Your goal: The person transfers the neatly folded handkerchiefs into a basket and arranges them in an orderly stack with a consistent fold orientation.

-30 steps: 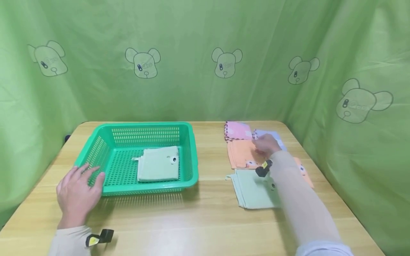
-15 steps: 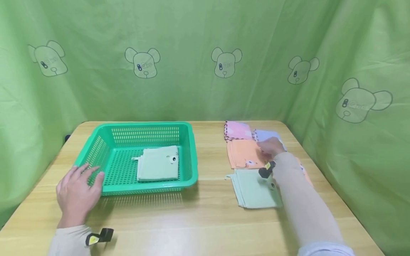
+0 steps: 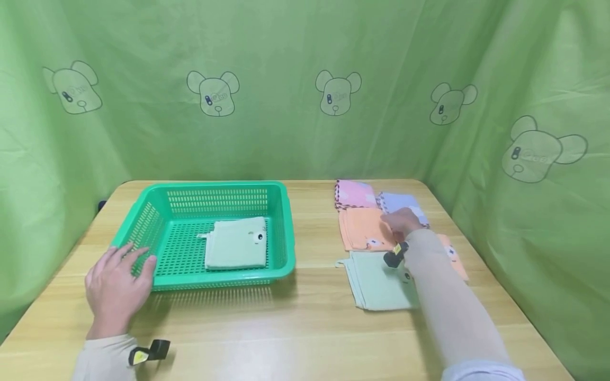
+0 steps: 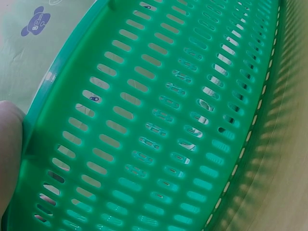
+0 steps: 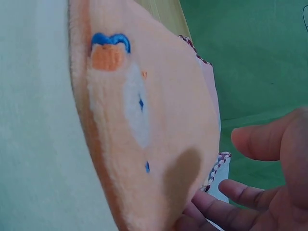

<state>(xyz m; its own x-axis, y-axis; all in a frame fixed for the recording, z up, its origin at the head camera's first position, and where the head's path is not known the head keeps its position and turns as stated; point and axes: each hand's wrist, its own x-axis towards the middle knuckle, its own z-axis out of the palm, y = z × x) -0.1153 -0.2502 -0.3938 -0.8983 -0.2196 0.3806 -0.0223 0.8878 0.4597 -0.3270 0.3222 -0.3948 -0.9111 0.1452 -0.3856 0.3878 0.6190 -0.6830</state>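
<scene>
My left hand [image 3: 116, 288] rests on the near left corner of a green plastic basket [image 3: 219, 278], its fingers lying over the rim. In the left wrist view one digit touches the rim beside the slotted wall [image 4: 134, 110]. A folded pale green towel [image 3: 233, 246] with an embroidered face lies in the basket. At the right, my right hand [image 3: 404, 221] is at the right edge of a folded orange towel [image 3: 359, 226]. The right wrist view shows its thumb held apart, the other fingertips by the edge of the orange towel [image 5: 178, 101], partly hidden.
Around that towel lie a pink towel [image 3: 355, 194], a lavender-blue one [image 3: 399, 201] and a pale green one [image 3: 378, 288]. Another orange towel [image 3: 455, 256] lies partly behind the right forearm. A green curtain [image 3: 281, 132] hangs behind the wooden table [image 3: 238, 338].
My right hand has shifted slightly right and down across the orange towel, uncovering more of the lavender-blue towel. The left hand and basket have stayed in place.
</scene>
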